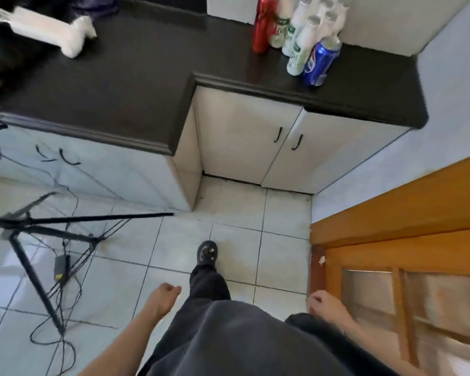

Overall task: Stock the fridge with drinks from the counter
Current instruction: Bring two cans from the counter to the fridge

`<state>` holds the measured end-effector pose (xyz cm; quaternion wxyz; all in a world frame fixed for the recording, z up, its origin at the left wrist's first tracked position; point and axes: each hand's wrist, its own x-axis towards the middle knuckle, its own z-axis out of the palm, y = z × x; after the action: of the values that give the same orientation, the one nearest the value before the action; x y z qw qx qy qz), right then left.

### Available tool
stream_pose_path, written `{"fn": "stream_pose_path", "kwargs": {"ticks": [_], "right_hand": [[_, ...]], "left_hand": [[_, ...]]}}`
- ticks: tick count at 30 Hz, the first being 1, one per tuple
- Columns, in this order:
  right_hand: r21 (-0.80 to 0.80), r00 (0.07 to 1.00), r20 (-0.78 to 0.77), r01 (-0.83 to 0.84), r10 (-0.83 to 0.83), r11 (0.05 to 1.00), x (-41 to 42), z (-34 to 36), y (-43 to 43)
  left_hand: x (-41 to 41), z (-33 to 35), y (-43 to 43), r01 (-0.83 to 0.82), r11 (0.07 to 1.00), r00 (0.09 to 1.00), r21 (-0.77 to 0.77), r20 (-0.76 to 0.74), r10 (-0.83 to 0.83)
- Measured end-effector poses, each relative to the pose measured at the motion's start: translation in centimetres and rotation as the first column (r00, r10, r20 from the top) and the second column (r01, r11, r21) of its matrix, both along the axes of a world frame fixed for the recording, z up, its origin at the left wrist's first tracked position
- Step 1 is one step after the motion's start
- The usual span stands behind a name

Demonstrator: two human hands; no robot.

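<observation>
1. the left hand [166, 293] hangs low beside the left leg, fingers curled loosely inward into a soft half-fist; it holds nothing and touches nothing.
2. the right hand [324, 302] hangs at the right side near the hip, fingers loosely bent, also empty; its fingertips [313, 300] are just beside the dark trousers, and contact cannot be told.
3. between the hands a leg in dark trousers [209, 284] steps forward, with a dark shoe [207, 252] on the pale tiled floor [236, 240].
4. to the right stands an orange wooden door [407, 256] with panes in its lower part.
5. to the left, a black tripod [38, 240] spreads its legs over the tiles, with loose cables and a small black box lying among them.
6. ahead, white cabinet doors [255, 142] with dark handles sit under a dark desk [136, 74] that runs in an l-shape.
7. the drinks stand in a tight cluster on the far right part of the desk, well apart from both hands: a red can [262, 28] at the left, several white bottles with green labels [300, 54] in the middle and behind, and a blue can [320, 62] nearest the desk's front edge.
8. a white, blurred object [73, 36] lies on the far left of the desk.
</observation>
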<state>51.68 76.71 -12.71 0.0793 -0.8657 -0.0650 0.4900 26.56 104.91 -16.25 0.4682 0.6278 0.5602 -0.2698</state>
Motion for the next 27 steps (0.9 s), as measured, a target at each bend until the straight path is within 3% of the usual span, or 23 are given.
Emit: {"fn": "stream_pose_path", "kwargs": {"ticks": [2, 8, 11, 15, 18, 21, 24, 27], "right_hand": [[0.031, 0.997, 0.041, 0.058, -0.059, 0.998, 2.5, 0.8, 3.4], [0.226, 0.971, 0.069, 0.208, -0.229, 0.952, 8.9, 3.0, 13.2], [0.285, 0.968, 0.114, 0.183, -0.223, 0.941, 11.8, 3.9, 15.8], [0.390, 0.912, 0.192, 0.269, -0.363, 0.881, 17.2, 4.6, 18.1], [0.511, 0.870, 0.266, 0.237, -0.414, 0.826, 22.9, 5.5, 20.1], [0.608, 0.850, 0.327, 0.146, -0.413, 0.781, 29.6, 7.7, 22.7], [0.690, 0.836, 0.393, 0.007, -0.383, 0.723, 36.3, 10.2, 25.7], [0.723, 0.850, 0.422, -0.105, -0.315, 0.683, 41.0, 12.0, 29.0]], "left_hand": [[4.9, 0.8, 3.6, 0.131, 0.988, 0.991, 0.079, -0.004, -0.131], [19.2, 2.9, 11.7, 0.406, 0.912, 0.901, 0.054, 0.142, -0.410], [25.1, 3.8, 14.7, 0.435, 0.892, 0.886, 0.121, 0.123, -0.448], [31.8, 4.2, 17.1, 0.458, 0.875, 0.860, 0.157, 0.171, -0.481], [36.5, 5.1, 17.6, 0.360, 0.911, 0.879, 0.202, 0.254, -0.404], [41.0, 7.3, 17.8, 0.108, 0.970, 0.879, 0.219, 0.434, -0.196], [45.8, 10.3, 17.9, -0.119, 0.962, 0.800, 0.247, 0.598, -0.055], [50.3, 13.1, 18.3, -0.267, 0.922, 0.703, 0.282, 0.712, -0.014]]}}
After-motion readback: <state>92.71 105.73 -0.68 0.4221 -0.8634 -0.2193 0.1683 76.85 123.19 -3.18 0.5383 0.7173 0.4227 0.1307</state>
